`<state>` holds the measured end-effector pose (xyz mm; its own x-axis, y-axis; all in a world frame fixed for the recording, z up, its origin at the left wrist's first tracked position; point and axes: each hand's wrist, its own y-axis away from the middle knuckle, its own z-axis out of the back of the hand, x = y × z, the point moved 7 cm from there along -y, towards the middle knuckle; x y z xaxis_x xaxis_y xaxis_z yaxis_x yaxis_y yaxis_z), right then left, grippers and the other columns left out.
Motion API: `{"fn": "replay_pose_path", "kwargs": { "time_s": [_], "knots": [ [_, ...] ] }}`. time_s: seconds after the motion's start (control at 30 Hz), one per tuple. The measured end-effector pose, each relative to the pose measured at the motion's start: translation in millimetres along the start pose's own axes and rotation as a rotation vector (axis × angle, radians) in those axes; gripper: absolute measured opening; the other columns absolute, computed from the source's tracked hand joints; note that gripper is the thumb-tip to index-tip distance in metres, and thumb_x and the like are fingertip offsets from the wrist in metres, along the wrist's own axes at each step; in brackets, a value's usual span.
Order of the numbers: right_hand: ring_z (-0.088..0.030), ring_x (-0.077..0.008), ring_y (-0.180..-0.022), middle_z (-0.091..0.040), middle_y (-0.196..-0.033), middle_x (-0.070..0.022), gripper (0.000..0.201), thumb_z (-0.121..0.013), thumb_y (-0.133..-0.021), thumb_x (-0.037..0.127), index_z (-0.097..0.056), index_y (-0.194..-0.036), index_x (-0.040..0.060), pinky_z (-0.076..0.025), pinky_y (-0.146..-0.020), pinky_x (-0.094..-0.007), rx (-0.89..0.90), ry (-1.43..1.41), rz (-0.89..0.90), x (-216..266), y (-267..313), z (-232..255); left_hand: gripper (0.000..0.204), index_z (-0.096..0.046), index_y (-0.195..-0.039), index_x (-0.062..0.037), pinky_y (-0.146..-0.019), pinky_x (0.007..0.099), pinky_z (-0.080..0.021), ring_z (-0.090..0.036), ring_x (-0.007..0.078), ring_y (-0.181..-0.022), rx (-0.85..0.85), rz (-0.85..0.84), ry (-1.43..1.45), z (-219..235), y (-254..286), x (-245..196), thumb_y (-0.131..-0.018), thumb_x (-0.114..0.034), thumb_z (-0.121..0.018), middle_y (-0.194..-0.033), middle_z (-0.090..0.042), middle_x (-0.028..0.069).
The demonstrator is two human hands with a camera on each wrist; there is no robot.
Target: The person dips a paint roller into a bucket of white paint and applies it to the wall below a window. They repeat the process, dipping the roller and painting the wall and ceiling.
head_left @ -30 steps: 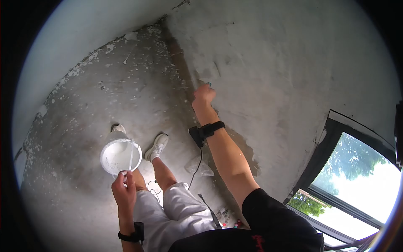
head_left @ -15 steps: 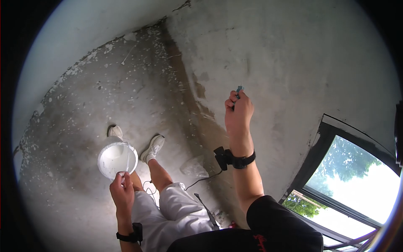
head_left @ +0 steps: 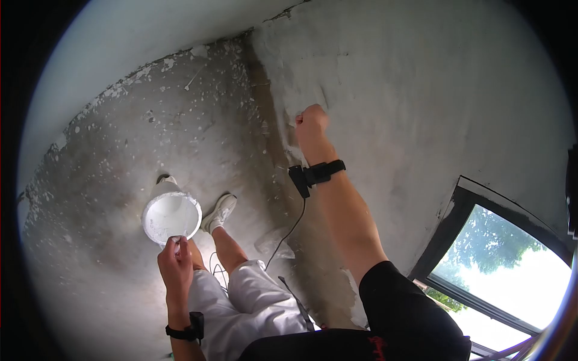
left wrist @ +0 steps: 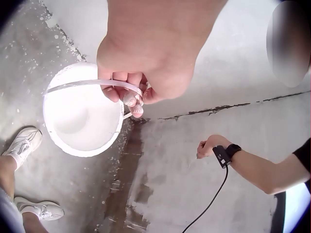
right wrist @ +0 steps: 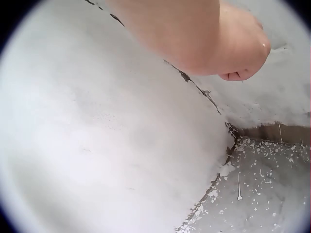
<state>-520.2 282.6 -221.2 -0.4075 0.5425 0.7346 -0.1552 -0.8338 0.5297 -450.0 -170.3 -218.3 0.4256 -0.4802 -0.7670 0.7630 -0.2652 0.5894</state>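
Note:
In the head view my left hand (head_left: 176,265) grips the handle of a white bucket (head_left: 165,189), which hangs in front of my legs. The left wrist view shows curled fingers around the pale handle (left wrist: 80,84), with white smears on the fingertips and white material inside the bucket. My right hand (head_left: 312,125) reaches out to the lower wall (head_left: 385,108), its fingers curled as a fist. It keeps hold of the small teal-handled tool seen half a second ago, now hidden behind the hand. Fresh white smears lie on the wall close to the knuckles.
A brown unpainted strip (head_left: 265,102) runs along the foot of the wall. The grey floor (head_left: 132,138) is spattered with white. Clear plastic (head_left: 276,243) lies near my shoe (head_left: 221,210); a cable (head_left: 295,225) hangs from the right wrist camera. A window (head_left: 500,259) is at right.
My right hand swung away from the floor strip toward the window side, showing the teal-handled tool, then moved back left and farther up the wall. The left hand keeps the bucket; its handle has tipped.

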Motion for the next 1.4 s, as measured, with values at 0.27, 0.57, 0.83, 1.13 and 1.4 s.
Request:
{"fn": "replay_pose_path", "kwargs": {
  "time_s": [0.27,0.57,0.83,1.13,1.4],
  "knots": [
    [-0.036,-0.011,-0.052,-0.04,-0.063,-0.002,0.012,-0.043,-0.09,0.003,-0.042,-0.078,0.0055,-0.028,-0.044,-0.0258,0.161,-0.203,0.128,93.9,69.3,67.2,0.02,-0.059,-0.089,0.0019,-0.05,0.0339,-0.043,-0.058,0.0258,-0.05,-0.055,0.053,0.018,16.3,-6.3,9.6,-0.093,-0.017,-0.054,-0.058,-0.057,0.0152],
    [-0.039,-0.0165,-0.053,-0.044,-0.068,-0.0074,0.005,-0.045,-0.086,0.002,-0.044,-0.082,0.0045,-0.032,-0.043,-0.0282,0.067,-0.089,0.038,41.4,20.8,-9.8,0.022,-0.059,-0.09,0.003,-0.051,0.0285,-0.042,-0.058,0.0153,-0.053,-0.094,0.125,0.139,34.6,-9.1,8.5,-0.094,-0.018,-0.054,-0.06,-0.06,0.0105],
    [-0.042,-0.0212,-0.055,-0.048,-0.072,-0.0127,0.005,-0.044,-0.084,0.001,-0.047,-0.088,0.002,-0.037,-0.044,-0.0313,-0.042,0.022,-0.079,-15.0,-29.2,-49.8,0.02,-0.059,-0.091,0.0041,-0.052,0.0276,-0.044,-0.06,0.0162,-0.056,-0.12,0.079,0.133,36.4,-12.1,1.3,-0.093,-0.016,-0.054,-0.067,-0.064,0.0134],
    [-0.049,-0.0233,-0.061,-0.051,-0.074,-0.0135,0.006,-0.051,-0.084,0.005,-0.052,-0.087,-0.0006,-0.042,-0.046,-0.0321,-0.128,-0.017,-0.204,-55.0,-51.0,-24.3,0.02,-0.06,-0.092,0.004,-0.05,0.0274,-0.044,-0.062,0.0163,-0.057,-0.056,0.095,0.019,30.3,-12.1,0.7,-0.094,-0.015,-0.054,-0.064,-0.063,0.0119],
    [-0.058,-0.0188,-0.106,-0.064,-0.11,-0.0008,0.024,-0.058,-0.081,0.016,-0.067,-0.103,0.0154,-0.05,-0.073,-0.0307,0.381,2.211,0.61,-141.3,-88.7,-73.9,0.018,-0.06,-0.095,0.0039,-0.049,0.0255,-0.045,-0.062,0.0146,-0.059,0.035,0.102,-0.048,2.8,-9.6,0.8,-0.093,-0.013,-0.054,-0.063,-0.062,0.0098]
  ]
}}
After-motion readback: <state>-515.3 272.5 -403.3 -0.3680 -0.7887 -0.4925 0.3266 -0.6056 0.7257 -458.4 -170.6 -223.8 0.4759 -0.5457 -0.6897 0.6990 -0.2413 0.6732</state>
